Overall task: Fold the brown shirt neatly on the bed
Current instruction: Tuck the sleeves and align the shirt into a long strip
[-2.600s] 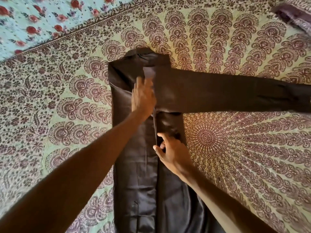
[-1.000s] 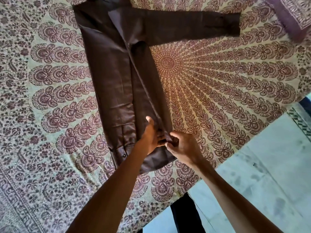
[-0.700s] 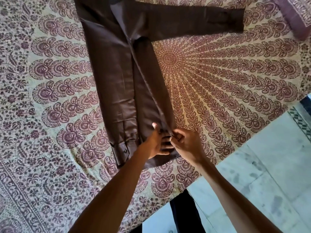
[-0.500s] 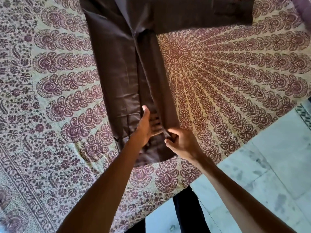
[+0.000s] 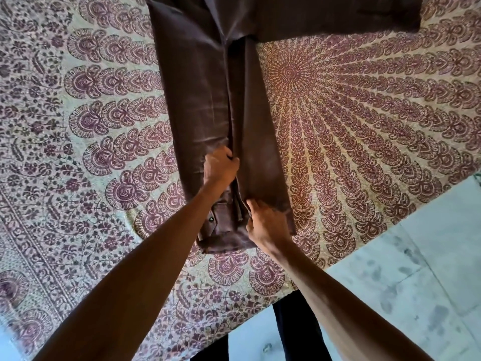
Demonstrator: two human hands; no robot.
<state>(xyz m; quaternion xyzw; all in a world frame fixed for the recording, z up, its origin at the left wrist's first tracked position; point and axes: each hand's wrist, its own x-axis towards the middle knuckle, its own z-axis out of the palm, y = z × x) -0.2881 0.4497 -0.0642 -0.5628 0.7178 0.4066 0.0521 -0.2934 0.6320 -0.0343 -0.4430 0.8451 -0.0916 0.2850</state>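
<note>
The brown shirt (image 5: 203, 100) lies flat and lengthwise on the bed (image 5: 364, 126). Its left side is folded in to the middle, and one sleeve (image 5: 338, 19) stretches out to the right at the top. A buttoned cuff lies near the hem at the lower left. My left hand (image 5: 220, 168) has its fingers curled round the folded edge along the shirt's middle line. Close to the hem, my right hand (image 5: 265, 222) rests on the right panel and pinches the same edge with bent fingers. Its palm hides part of the hem.
The patterned maroon-and-cream bedspread (image 5: 78, 178) covers the whole bed. The bed's near edge runs diagonally at the lower right, with pale tiled floor (image 5: 416, 269) beyond it. My dark trouser legs (image 5: 294, 332) stand against that edge.
My left hand has slid up the middle fold, away from my right hand, and curled onto the edge. My right hand stays near the hem. The view has moved closer.
</note>
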